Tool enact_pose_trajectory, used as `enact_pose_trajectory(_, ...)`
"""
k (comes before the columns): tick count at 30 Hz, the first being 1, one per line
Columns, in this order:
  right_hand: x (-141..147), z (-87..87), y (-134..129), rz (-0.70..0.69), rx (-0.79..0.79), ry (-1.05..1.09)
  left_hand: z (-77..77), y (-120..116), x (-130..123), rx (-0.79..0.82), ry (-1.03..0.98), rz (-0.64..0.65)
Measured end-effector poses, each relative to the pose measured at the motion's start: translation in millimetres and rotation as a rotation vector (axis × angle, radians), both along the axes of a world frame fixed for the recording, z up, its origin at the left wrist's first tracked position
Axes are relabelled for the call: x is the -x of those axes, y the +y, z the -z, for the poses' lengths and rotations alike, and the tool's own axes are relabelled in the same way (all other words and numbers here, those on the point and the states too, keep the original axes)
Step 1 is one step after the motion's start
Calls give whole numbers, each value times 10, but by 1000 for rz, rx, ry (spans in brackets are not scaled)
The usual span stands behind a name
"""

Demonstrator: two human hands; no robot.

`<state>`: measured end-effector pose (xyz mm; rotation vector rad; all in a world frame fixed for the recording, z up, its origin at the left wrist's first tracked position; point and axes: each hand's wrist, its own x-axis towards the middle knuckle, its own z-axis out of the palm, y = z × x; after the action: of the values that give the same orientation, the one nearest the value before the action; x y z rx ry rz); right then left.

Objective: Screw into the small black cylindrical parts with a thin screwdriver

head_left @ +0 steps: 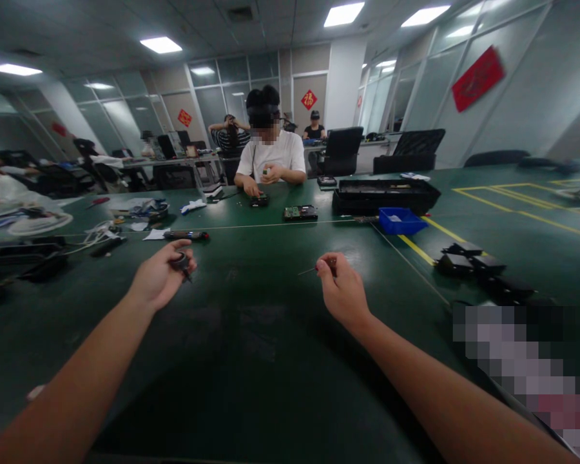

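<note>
My left hand is raised over the green table, its fingers curled round a small dark tool with a thin tip pointing down to the right. Its exact kind is too small to tell. Across from it, my right hand pinches a thin metal rod, perhaps a screwdriver bit or shaft, which points left. The two hands are well apart. Beyond them on the table lies a hard drive with a green circuit board. A dark cylindrical tool lies just past my left hand.
A person in a white shirt works opposite on a small black part. To the right are a long black tray, a blue bin and several black blocks. Cables and black parts are at left.
</note>
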<state>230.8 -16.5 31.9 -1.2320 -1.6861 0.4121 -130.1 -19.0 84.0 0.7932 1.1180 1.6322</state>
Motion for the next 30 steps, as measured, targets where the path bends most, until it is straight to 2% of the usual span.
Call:
enact_pose_trajectory(2,-1,-5,-6,0,4,1,-3,52,-280,-9,33,45)
enact_pose_trajectory(8,-7,-28,-29,-1,19,0,11,84,-984,-47,137,296)
enact_pose_trajectory(11,2,-40,-45,-12,18,5,113,64,-1250,-27,173,373)
enact_pose_trajectory(14,25,-48,-54,-34,21,0,308,50,-1428,-39,311,458)
enact_pose_trajectory(16,44,-45,-49,-34,21,-14,465,49,-1483,-60,549,500)
enact_pose_trajectory(19,67,-35,-33,-36,28,-63,666,61,-1478,-80,934,484)
enact_pose_trajectory(21,74,-33,-26,-51,46,-107,747,75,-1443,-110,1080,468)
enact_pose_trajectory(25,71,-42,-38,-59,70,-125,792,113,-1374,-214,1215,465)
enact_pose_trajectory(30,59,-21,-48,-103,72,73,819,166,-1323,-279,1237,366)
